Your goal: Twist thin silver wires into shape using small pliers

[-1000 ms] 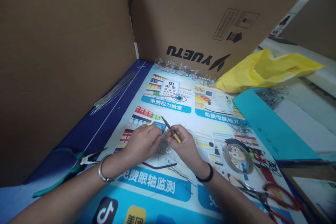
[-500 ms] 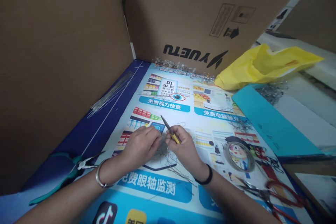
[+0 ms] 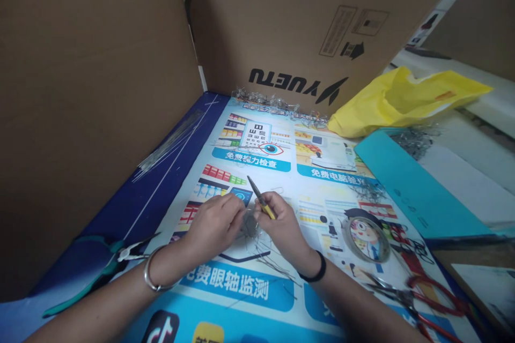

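My left hand [image 3: 219, 222] is closed with its fingertips pinched together, and a fine piece of wire [image 3: 248, 209] shows at them; most of it is hidden. Facing it a short gap away, my right hand [image 3: 279, 222] grips a slim pointed tool [image 3: 259, 197] with a dark metal tip and a yellow handle. The tip points up and to the left, away from me. Beneath and between the hands lie loose thin wires [image 3: 267, 257], some tangled, on a printed poster sheet [image 3: 225, 311].
Green-handled pliers [image 3: 116, 254] lie by my left forearm. Straight wires [image 3: 167, 147] rest at the left. To the right are a tape roll [image 3: 368, 239], red-handled scissors [image 3: 414, 297], a turquoise folder [image 3: 418, 193] and a yellow bag [image 3: 402, 102]. Cardboard walls [image 3: 298, 21] stand behind, with wire pieces [image 3: 265, 98] along their foot.
My left fingertips have drawn back slightly to the left, widening the gap to my right hand. The right hand keeps its hold on the pointed tool. The whole view has shifted very slightly.
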The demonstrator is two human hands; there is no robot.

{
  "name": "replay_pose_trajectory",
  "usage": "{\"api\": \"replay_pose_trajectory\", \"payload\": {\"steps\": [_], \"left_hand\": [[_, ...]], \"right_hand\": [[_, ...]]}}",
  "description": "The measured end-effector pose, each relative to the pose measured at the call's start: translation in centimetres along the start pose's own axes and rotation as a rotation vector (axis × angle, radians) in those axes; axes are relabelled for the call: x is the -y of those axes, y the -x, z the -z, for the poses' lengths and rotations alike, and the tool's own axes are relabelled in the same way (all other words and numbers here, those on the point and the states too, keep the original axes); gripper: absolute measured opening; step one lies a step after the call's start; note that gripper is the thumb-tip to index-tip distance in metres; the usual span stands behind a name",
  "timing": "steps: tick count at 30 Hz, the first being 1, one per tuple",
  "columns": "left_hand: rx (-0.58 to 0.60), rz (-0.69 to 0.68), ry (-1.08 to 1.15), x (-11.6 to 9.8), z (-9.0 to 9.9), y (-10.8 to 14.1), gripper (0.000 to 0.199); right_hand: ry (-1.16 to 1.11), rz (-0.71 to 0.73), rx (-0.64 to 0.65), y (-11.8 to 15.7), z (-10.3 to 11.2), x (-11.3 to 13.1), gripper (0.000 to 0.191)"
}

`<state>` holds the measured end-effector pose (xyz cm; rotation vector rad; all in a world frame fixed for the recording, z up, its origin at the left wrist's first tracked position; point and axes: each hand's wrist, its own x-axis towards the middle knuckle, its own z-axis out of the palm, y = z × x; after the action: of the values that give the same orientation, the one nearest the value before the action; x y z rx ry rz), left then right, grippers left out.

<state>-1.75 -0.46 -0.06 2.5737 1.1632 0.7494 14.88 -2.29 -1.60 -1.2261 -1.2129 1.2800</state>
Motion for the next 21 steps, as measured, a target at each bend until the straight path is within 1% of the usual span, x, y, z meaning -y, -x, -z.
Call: {"api": "replay_pose_trajectory", "payload": {"steps": [4, 6, 9, 15, 21], "left_hand": [[-0.020, -0.012, -0.040, -0.05, -0.15, 0.08, 0.017], [-0.024, -0.017, -0.051, -0.06, -0.25, 0.13, 0.017], [-0.032, -0.032, -0.047, -0.08, -0.36, 0.16, 0.016], [-0.056, -0.054, -0.033, -0.14, -0.36, 0.14, 0.017], [-0.013, -0.042, -0.048, -0.15, -0.28, 0.11, 0.018]], "right_hand": [[0.050, -0.005, 0.031, 0.05, -0.29, 0.08, 0.015], [0.079, 0.007, 0.007, 0.03, -0.44, 0.01, 0.016], [0.102, 0.005, -0.044, -0.07, -0.62, -0.15, 0.013], [0.070, -0.019, -0.050, -0.23, -0.82, 0.06, 0.013], [0.082, -0.047, -0.068, -0.12, -0.76, 0.05, 0.013]]}}
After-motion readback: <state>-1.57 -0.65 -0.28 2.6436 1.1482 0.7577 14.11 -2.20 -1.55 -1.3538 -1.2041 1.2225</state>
